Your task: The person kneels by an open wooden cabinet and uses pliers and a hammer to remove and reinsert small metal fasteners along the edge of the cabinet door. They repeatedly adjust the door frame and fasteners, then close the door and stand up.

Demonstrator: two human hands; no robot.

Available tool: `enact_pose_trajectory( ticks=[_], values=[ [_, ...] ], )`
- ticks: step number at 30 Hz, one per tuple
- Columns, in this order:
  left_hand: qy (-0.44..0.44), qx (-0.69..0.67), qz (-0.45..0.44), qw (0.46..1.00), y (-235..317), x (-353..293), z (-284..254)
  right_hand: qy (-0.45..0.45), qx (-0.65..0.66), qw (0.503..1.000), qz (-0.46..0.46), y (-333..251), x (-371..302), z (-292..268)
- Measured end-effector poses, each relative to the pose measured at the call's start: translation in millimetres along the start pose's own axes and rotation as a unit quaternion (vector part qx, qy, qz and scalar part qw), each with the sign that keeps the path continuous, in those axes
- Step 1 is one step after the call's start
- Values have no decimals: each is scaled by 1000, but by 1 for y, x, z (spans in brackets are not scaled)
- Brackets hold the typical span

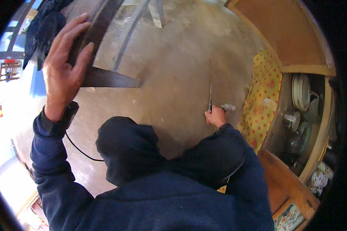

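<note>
With the middle of the view as the dial's centre, the left hand [67,73] was raised at ten o'clock, fingers extended and thumb apart, not wrapped round anything. It lay against or just above a piece of dark wooden furniture [100,27]—contact could not be made out—perhaps to steady the body over the bent knees [125,138]. A tapering leg [112,78] reached from beside that hand toward the centre.

At three o'clock, close in, the right hand [216,116] was curled round the near end of a slim tool [210,96]. Its thin shaft pointed toward twelve over the bare floor [173,77], likely held by the end so that its length extended the reach. A small pale, clear-looking object [228,107] showed just beyond the knuckles; whether it touched them was unclear.

Between two and three o'clock ran a yellow dotted cloth [263,88], probably spread as a lining. Farther out, plates [300,92] stood on edge in a wooden cabinet [308,69], seemingly to save room, with a metal pot [292,119] below them.
</note>
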State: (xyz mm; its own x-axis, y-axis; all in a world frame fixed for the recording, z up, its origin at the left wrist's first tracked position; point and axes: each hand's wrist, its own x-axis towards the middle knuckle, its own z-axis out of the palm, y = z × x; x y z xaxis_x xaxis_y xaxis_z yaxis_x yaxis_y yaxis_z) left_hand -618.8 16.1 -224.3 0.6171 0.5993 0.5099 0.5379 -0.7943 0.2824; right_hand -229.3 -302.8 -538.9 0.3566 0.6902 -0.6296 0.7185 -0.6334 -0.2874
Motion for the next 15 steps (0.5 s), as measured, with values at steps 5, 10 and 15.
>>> enact_pose_trajectory(
  ticks=[5,10,15],
  values=[
    [18,23,15,999,9,3,-5,76,22,995,-57,-1,-6,16],
    [21,-2,16,1000,12,6,-9,29,4,999,-39,0,-17,10],
    [63,-66,21,996,9,3,-21,23,3,999,-40,0,-25,2]
  ],
)
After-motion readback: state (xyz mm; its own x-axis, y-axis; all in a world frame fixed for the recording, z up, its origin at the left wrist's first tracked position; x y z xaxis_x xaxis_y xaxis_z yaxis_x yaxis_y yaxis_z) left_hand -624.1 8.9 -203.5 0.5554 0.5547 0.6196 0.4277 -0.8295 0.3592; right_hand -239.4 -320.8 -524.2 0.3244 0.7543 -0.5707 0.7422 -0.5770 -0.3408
